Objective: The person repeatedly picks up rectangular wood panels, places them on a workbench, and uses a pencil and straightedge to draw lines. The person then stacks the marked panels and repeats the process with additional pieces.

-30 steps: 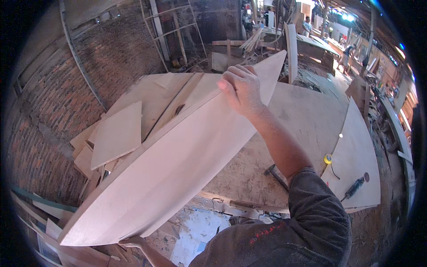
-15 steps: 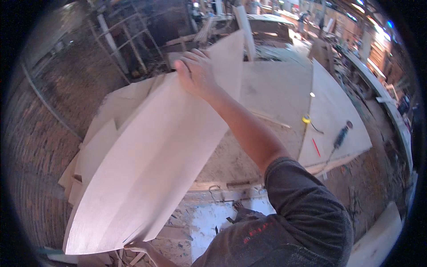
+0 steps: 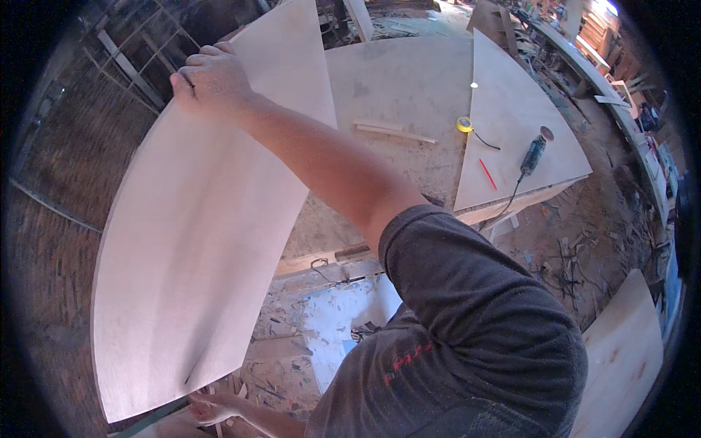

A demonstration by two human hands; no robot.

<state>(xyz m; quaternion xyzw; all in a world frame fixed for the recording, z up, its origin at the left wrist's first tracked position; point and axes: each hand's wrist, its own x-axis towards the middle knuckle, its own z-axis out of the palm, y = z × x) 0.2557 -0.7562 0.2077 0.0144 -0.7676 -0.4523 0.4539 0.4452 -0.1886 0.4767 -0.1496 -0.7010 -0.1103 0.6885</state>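
A large pale plywood panel (image 3: 197, 241) with one curved long edge stands tilted on my left. My right hand (image 3: 215, 79) grips its upper curved edge, with the fingers bent over the rim. Just below the panel's lower edge is my left hand (image 3: 208, 409), fingers loosely apart; whether it touches the wood is hard to tell. A dark streak runs up the panel's face from near its lower edge.
On the worktable (image 3: 398, 80) lie wooden strips (image 3: 394, 131). A second panel (image 3: 522, 124) on its right carries a yellow tape measure (image 3: 464, 124), red pencil (image 3: 488, 174) and corded grinder (image 3: 534, 156). Another board (image 3: 621, 358) leans at lower right. Scraps litter the floor.
The panel has swung left and more upright, my right hand moving left and up with it. My left hand has come slightly away from the lower edge. The view has shifted.
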